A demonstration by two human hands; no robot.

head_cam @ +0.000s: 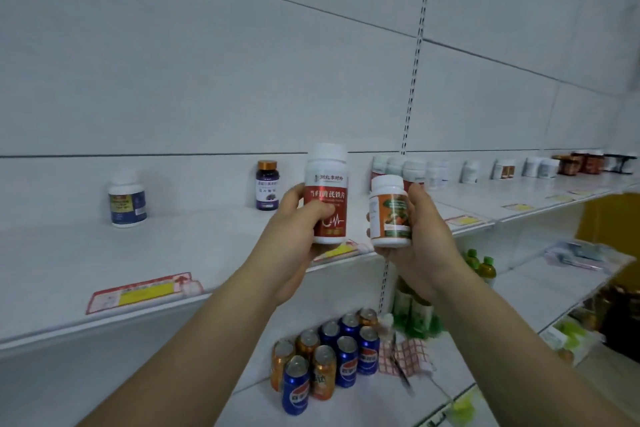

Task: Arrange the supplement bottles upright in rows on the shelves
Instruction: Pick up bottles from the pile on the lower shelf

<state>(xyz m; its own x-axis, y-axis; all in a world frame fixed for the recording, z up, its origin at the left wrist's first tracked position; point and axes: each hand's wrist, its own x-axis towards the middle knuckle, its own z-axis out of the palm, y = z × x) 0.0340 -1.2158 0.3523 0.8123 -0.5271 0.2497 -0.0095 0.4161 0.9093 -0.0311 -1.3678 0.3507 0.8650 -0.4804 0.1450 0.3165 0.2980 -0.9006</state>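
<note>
Red bottle [326,184] upright, orange bottle [388,215] upright

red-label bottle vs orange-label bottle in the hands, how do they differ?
The red-label bottle looks taller and wider than the orange-label bottle. The red-label bottle's label is red; the orange-label bottle's is orange and green. The left hand grips the red-label bottle, the right hand the orange-label bottle. Both are upright with white caps.
</note>
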